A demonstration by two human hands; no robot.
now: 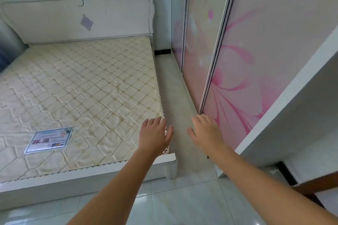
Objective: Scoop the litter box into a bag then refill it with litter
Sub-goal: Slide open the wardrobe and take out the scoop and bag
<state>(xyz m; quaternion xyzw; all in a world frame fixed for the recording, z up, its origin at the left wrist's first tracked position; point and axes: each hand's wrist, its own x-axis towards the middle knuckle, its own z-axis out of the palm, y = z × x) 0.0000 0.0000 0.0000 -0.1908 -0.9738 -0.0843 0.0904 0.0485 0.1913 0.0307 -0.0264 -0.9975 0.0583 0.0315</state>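
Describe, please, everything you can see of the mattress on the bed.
The mattress is bare, cream, quilted in a diamond pattern with faint yellowish staining and a corded edge. It lies flat on the white bed frame, its far end against the headboard. A printed label lies near its foot. The open left hand is over its near right corner; contact cannot be told.

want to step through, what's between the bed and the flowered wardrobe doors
In the head view, only a bare strip of pale floor lies between the bed and the wardrobe doors.

Bare mattress [82,82] with label card [48,140]
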